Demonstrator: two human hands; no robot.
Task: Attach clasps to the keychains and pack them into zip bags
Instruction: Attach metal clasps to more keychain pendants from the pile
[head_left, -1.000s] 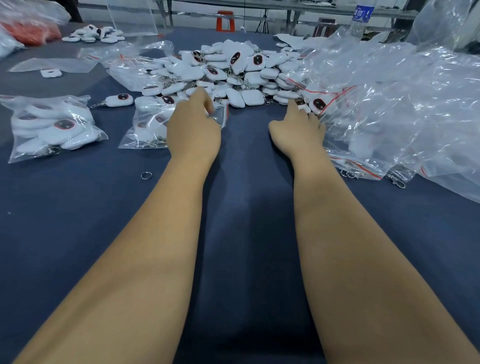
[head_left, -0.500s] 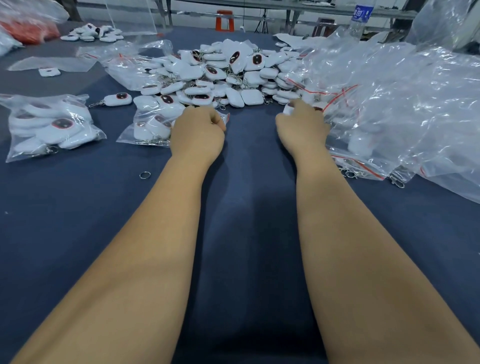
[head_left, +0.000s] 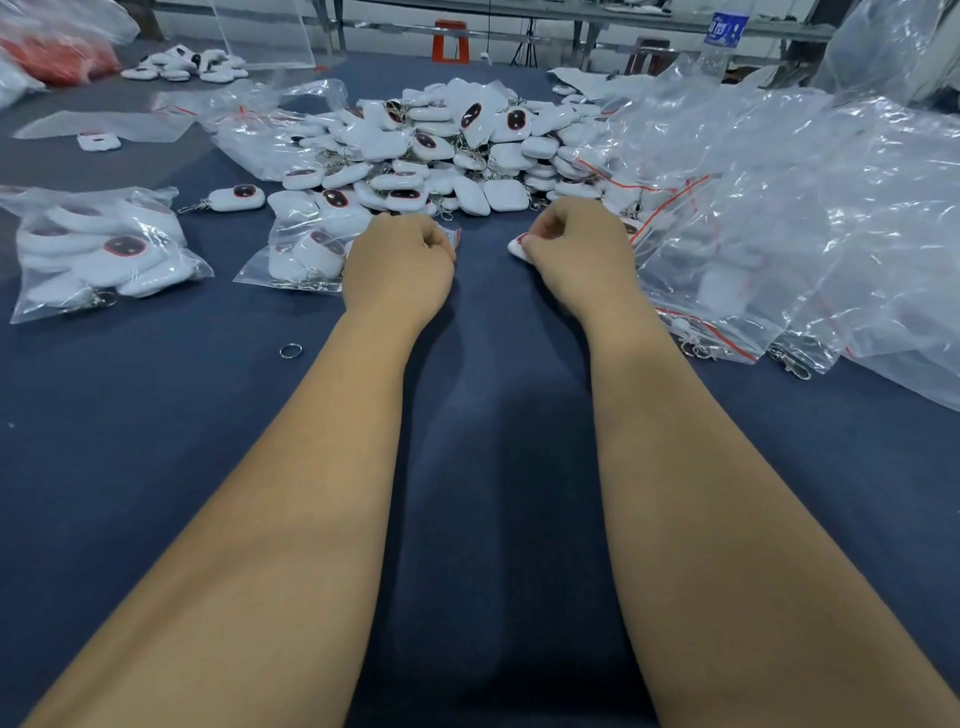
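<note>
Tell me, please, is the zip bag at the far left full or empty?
Full: the zip bag lies flat, bulging with white keychains visible through its clear plastic.

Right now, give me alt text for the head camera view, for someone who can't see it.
Two bare forearms reach across a dark blue table; the right hand pinches a white keychain, and the left hand is curled beside a filled zip bag. Beyond lies a pile of white keychains, with empty zip bags heaped at right.
</note>
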